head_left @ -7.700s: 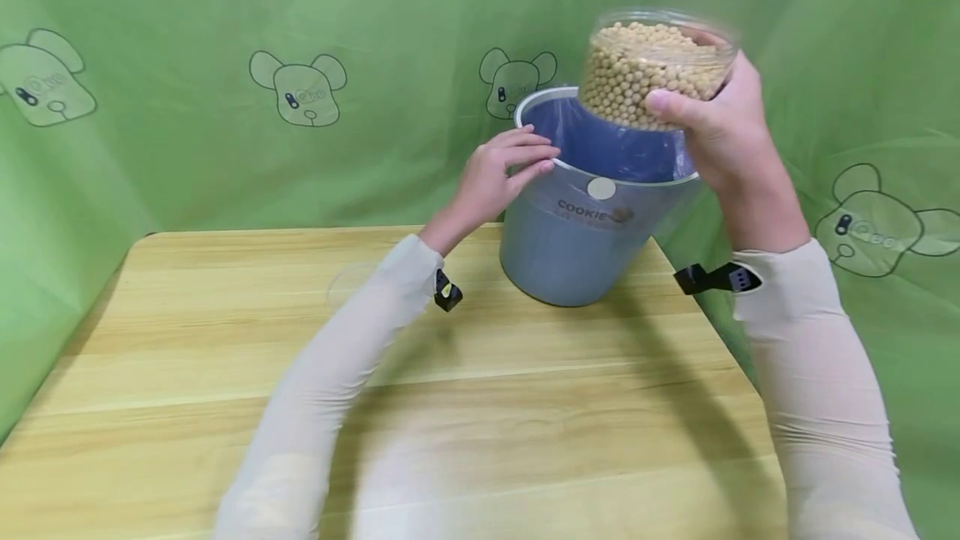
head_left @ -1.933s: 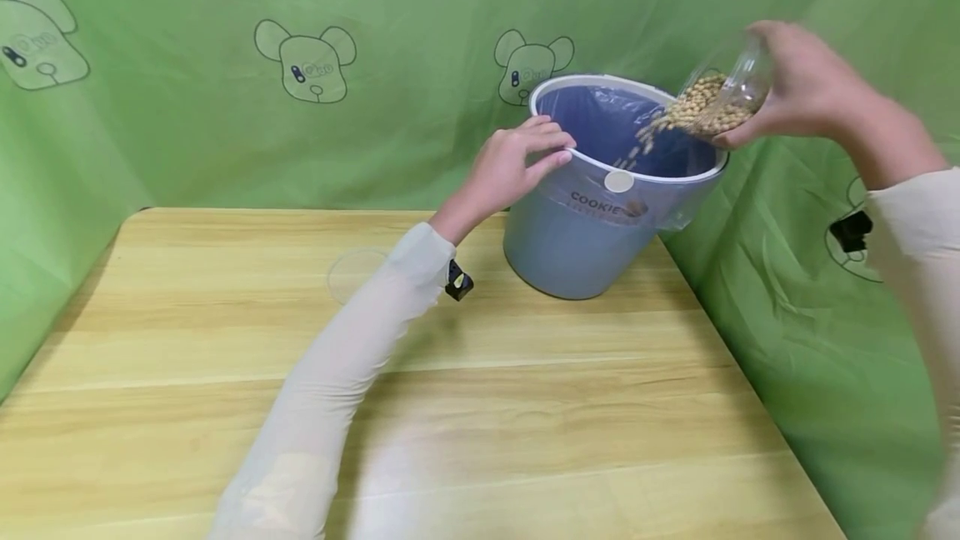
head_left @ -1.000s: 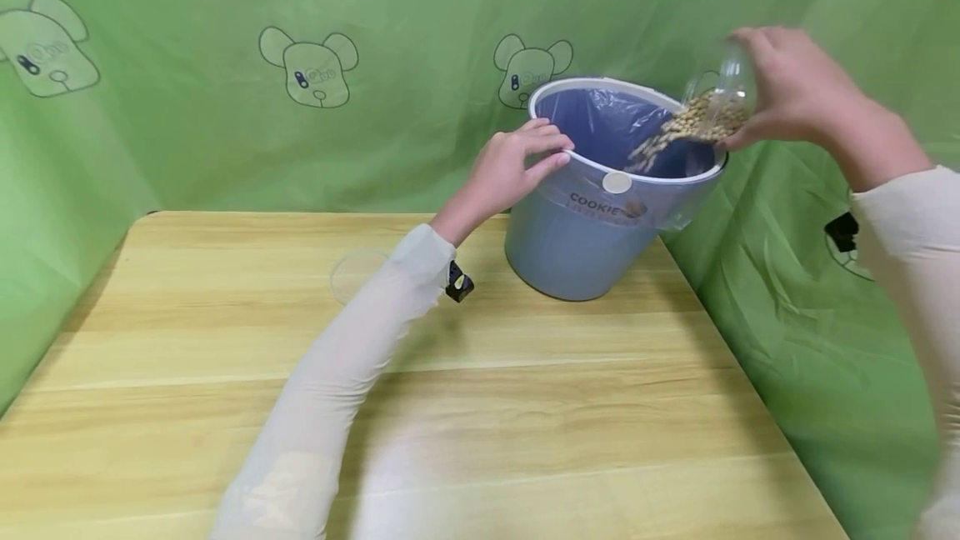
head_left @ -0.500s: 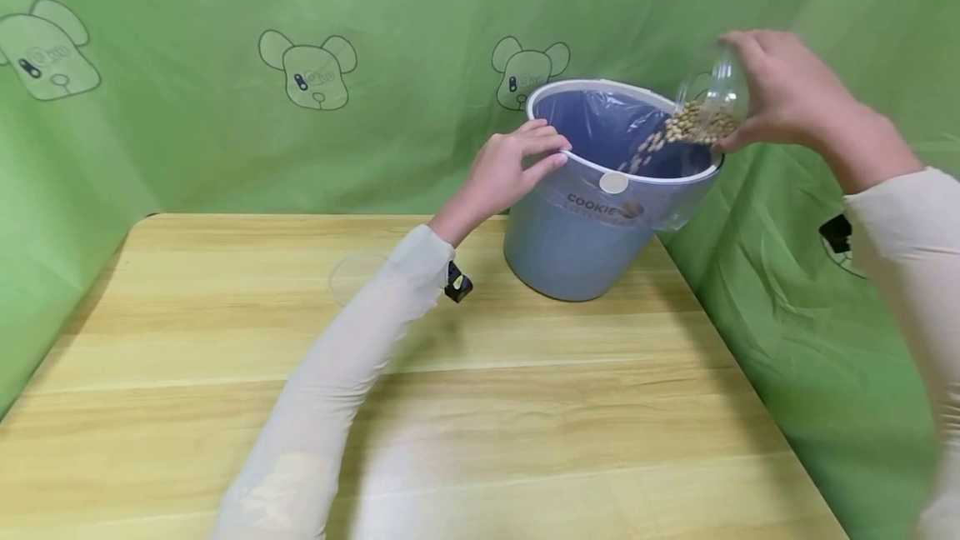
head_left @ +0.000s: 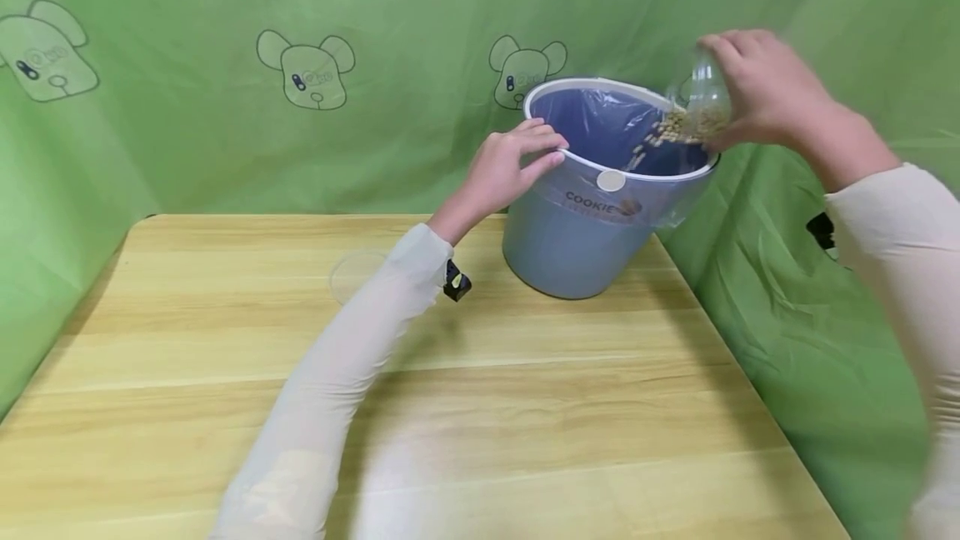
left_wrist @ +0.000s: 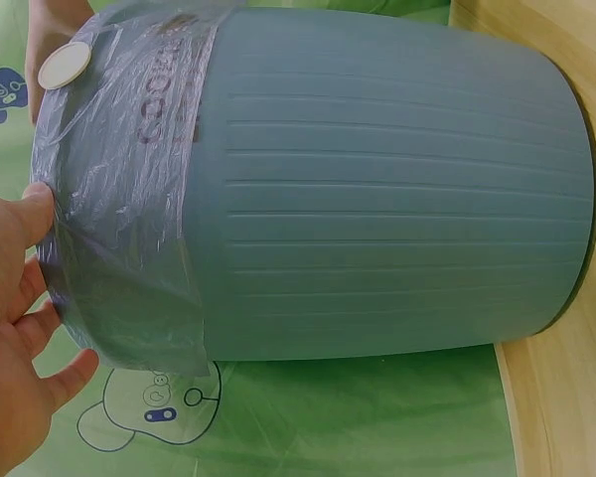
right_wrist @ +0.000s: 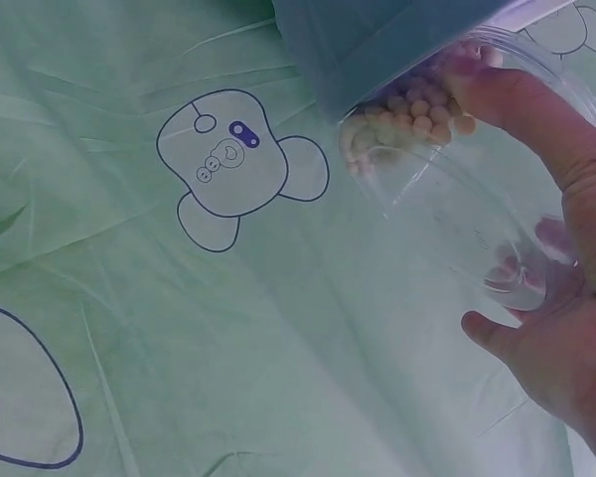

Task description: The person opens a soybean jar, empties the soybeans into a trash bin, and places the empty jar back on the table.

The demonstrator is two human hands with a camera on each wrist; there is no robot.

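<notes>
A blue-grey trash bin (head_left: pixel 566 248) with a white rim and a clear plastic liner (left_wrist: pixel 139 199) stands on the table. My left hand (head_left: pixel 508 163) holds its rim at the left, the thumb outside and the fingers along the edge. Over the bin's right side, my right hand (head_left: pixel 776 90) grips a clear plastic jar (right_wrist: pixel 447 219) from behind. The jar is tipped, its mouth toward the bin. Beige soybeans (head_left: pixel 675 127) lie along its lower side, and several fall into the bin. The bin's bottom is hidden.
A clear round disc, like a lid (head_left: pixel 351 272), lies on the wooden table (head_left: pixel 480 440), partly behind the left forearm. Green cloth (head_left: pixel 405 98) with bear drawings hangs behind the table and at both sides. The bin stands near the table's back right corner.
The jar, upright and nearly full at first, has been tipped over the bin, and its soybeans have dwindled. Lately my right hand has shifted slightly left. My left hand has stayed on the rim.
</notes>
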